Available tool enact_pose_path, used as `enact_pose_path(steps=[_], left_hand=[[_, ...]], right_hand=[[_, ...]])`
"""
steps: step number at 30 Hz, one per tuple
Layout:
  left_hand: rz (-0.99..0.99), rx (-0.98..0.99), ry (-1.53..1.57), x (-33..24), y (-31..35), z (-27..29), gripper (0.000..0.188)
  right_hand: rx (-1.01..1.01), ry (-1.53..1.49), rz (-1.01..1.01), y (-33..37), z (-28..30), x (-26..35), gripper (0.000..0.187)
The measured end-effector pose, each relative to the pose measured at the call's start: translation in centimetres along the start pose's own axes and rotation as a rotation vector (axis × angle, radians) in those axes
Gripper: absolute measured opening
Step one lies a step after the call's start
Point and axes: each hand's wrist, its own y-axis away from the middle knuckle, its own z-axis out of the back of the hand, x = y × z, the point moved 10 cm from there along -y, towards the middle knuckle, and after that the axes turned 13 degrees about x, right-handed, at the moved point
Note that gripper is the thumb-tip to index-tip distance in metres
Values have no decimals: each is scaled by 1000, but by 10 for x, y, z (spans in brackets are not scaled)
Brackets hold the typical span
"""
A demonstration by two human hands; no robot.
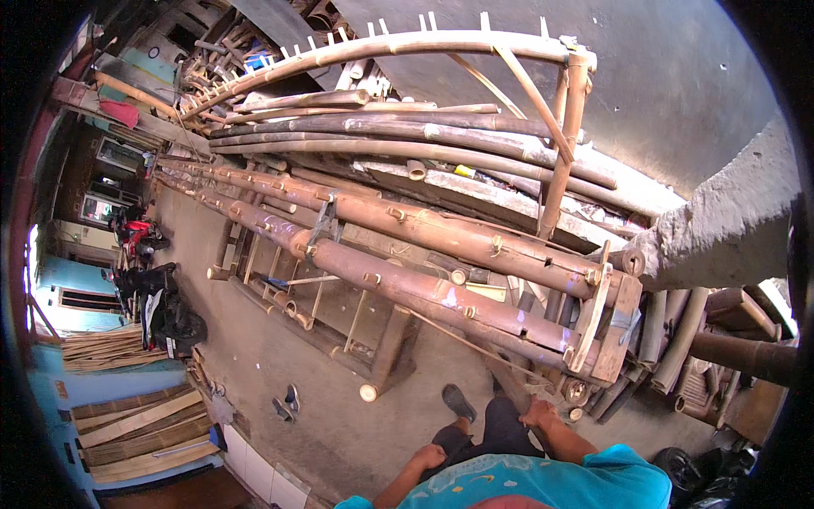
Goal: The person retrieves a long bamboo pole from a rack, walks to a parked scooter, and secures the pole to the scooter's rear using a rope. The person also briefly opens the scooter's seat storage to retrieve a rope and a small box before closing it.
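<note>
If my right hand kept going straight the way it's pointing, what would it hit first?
Your right hand points up and away from you, toward the near ends of the long brown bamboo poles. It would probably meet the cut pole ends just above it first, though depth is hard to judge here.

Two long reddish-brown bamboo poles (424,293) lie side by side on one wooden rack (373,335). One curved bamboo frame (407,47) arches above a heap of grey poles (407,140) too many to count. Two dark sandals (287,402) lie together on the floor, a third (459,401) apart. Two hands: left (426,456), right (538,412).
</note>
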Motion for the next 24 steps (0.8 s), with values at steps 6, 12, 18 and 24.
enact_pose_path(steps=[6,12,18,24], left_hand=[[-263,277,394,14,-2,-35,25],[-388,306,440,47,-12,-80,25],[-329,129,681,83,-8,-49,22],[-357,-524,439,89,-25,117,40]], right_hand=[[-101,-26,42,8,-12,13,97],[-221,-53,8,33,-24,29,93],[-328,-67,-25,39,-20,58,93],[-484,-57,-10,-30,-16,62,94]])
